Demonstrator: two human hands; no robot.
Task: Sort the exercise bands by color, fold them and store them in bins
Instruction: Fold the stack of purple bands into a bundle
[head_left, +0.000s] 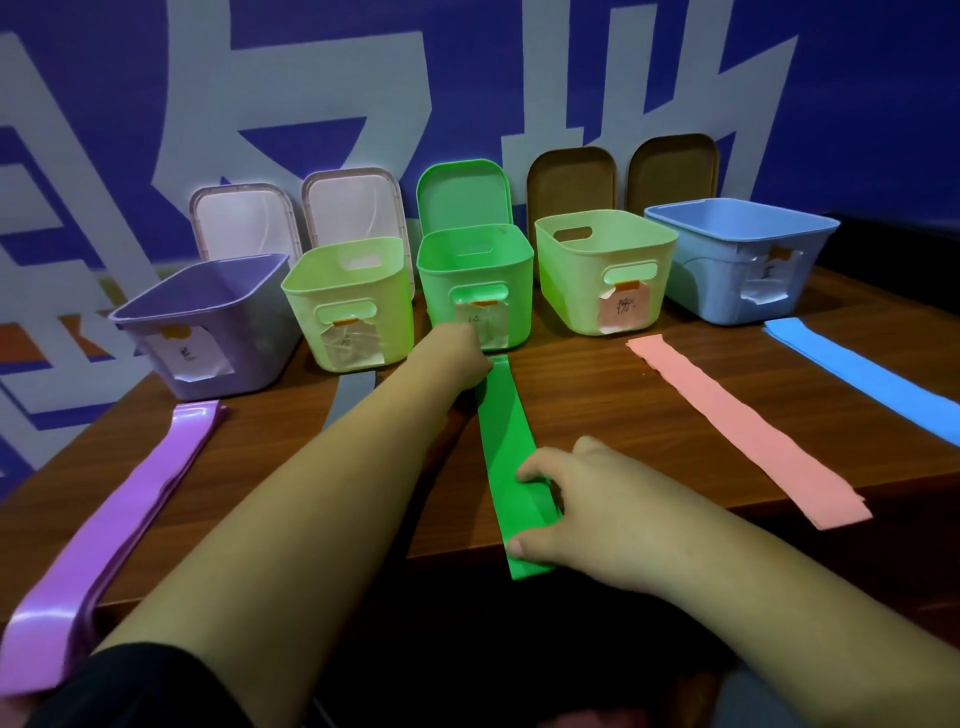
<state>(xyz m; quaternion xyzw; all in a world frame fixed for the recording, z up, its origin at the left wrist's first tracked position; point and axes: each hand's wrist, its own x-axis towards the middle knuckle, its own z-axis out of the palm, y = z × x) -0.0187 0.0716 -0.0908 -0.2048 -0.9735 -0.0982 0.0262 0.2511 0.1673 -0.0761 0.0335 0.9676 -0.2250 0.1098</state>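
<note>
Grey band half hidden by left forearm (green band near).

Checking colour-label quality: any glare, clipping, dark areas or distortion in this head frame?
Head view: glare on the near end of the purple band; green band and green bin look oversaturated, almost glowing; foreground below the table edge nearly black; wide-angle bowing toward the frame edges; paper labels too soft to read.

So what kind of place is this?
Probably a gym or activity room: a blue wall with big white lettering, labelled bins on a wooden table, and exercise bands laid out by colour.
</note>
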